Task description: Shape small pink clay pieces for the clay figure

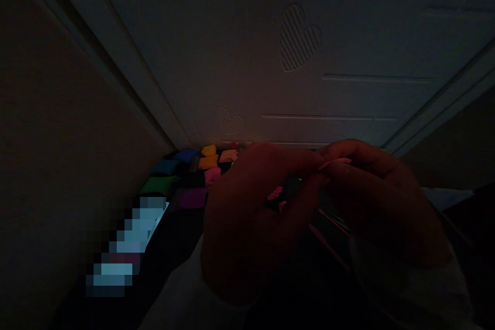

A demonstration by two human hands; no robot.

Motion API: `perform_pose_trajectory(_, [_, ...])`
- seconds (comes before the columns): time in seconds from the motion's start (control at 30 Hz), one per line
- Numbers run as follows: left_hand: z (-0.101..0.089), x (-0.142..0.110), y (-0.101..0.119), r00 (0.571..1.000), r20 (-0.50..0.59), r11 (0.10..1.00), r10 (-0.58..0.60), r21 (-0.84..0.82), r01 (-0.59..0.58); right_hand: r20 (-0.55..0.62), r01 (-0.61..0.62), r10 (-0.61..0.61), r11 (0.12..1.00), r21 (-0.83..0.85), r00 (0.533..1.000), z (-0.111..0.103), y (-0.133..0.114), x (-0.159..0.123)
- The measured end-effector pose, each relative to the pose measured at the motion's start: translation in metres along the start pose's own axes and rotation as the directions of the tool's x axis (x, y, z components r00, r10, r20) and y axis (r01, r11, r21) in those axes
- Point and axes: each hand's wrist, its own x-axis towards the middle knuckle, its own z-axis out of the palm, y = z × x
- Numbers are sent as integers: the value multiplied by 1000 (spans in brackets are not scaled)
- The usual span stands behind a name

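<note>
My left hand (263,206) and my right hand (386,196) meet in front of me, fingers pinched together. Between the fingertips shows a small, thin pink piece of modelling clay (336,163). The right thumb and forefinger press on it, and the left fingertips close on its near end. Beneath the hands lie a bumpy pink clay piece (275,193) and a long thin pink strip (328,247) on a dark surface. The hands hide part of what lies there, and the light is very dim.
Packs of coloured clay stand to the left, among them a purple pack (192,198), a green pack (158,184), and a blue pack (186,155). A lit, pixelated screen (131,242) lies nearer me. Behind rises a pale panel (232,51) with embossed hearts.
</note>
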Motion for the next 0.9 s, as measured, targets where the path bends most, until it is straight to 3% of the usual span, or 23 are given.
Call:
perform_pose_trajectory(0.3, [-1, 1, 1, 1000, 3, 999, 14, 48, -14, -13, 53, -53, 998, -38, 998, 1, 1, 0])
perform_pose_trajectory(0.6, [0, -1, 4, 994, -10, 990, -105, -93, 104, -35, 83, -85, 995, -64, 996, 4, -3, -3])
perform_pose_trajectory(0.9, [1, 4, 5, 993, -23, 984, -113, -138, 109, -37, 102, -107, 988, -120, 994, 5, -4, -5])
